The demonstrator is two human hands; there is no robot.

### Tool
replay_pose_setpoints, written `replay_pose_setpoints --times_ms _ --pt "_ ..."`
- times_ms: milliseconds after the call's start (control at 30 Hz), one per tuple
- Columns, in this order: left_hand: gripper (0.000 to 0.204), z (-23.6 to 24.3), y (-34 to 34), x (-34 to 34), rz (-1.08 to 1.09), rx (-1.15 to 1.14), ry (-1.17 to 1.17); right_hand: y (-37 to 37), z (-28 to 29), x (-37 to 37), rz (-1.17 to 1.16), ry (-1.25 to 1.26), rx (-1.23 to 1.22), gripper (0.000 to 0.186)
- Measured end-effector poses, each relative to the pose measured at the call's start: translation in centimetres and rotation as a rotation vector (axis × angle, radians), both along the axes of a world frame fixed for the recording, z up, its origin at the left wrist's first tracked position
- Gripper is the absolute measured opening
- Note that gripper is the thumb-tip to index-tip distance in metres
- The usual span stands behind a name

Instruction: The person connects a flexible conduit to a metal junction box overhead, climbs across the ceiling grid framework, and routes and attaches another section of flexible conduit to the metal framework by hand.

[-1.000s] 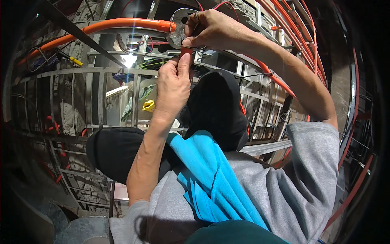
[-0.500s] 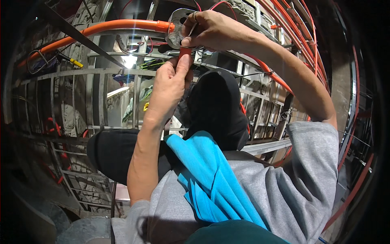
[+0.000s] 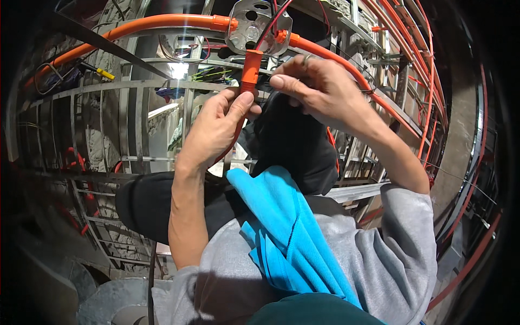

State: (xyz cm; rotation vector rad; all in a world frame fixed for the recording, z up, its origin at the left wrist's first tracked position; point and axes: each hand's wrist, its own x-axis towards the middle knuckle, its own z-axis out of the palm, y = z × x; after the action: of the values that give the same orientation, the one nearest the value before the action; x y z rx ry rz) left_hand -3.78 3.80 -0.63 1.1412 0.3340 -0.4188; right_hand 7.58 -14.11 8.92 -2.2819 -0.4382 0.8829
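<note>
My left hand (image 3: 219, 119) is closed round the lower end of an orange conduit connector (image 3: 251, 69), just below a round-cornered metal junction box (image 3: 237, 39). Red and black wires (image 3: 269, 30) run from the connector's top up across the box. Below the hand a red-orange flexible conduit (image 3: 230, 146) hangs from it, partly hidden. My right hand (image 3: 325, 89) is apart from the connector, to its right, thumb stretched out and fingers loosely bent, with nothing visible in it. Orange conduits enter the box from the left (image 3: 162, 21) and the right (image 3: 327, 52).
Metal framing (image 3: 108, 91) spans the space in front of me. A yellow-and-black hand tool (image 3: 103, 73) hangs at the far left. Several orange conduits (image 3: 411, 49) run along the right. A blue cloth (image 3: 292, 233) lies over my grey shirt, and my black-clad knee (image 3: 292, 141) is under the hands.
My right hand has left the junction box and come down to the right, its fingers loosened. My left hand has moved slightly down and left, still holding the connector, now in plain view.
</note>
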Motion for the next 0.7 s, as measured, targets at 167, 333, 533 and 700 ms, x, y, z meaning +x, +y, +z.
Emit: replay_pose_setpoints --times_ms 167,333,533,700 --pt "0.038 -0.1 -0.1 -0.3 -0.003 0.023 0.024 0.3 -3.5 0.6 -0.354 0.501 0.383 0.044" --pt "0.043 0.3 0.0 -0.4 -0.003 -0.003 0.049 2.0 -3.9 0.8 -0.484 0.565 0.508 0.038" --pt "0.042 0.0 -0.6 -0.2 0.06 -0.02 0.006 2.2 -5.3 1.4 -0.379 0.511 0.412 0.03" --pt "0.037 0.7 -2.0 0.1 0.211 0.097 -0.01 2.5 -5.1 1.4 -0.342 0.489 0.39 0.029"
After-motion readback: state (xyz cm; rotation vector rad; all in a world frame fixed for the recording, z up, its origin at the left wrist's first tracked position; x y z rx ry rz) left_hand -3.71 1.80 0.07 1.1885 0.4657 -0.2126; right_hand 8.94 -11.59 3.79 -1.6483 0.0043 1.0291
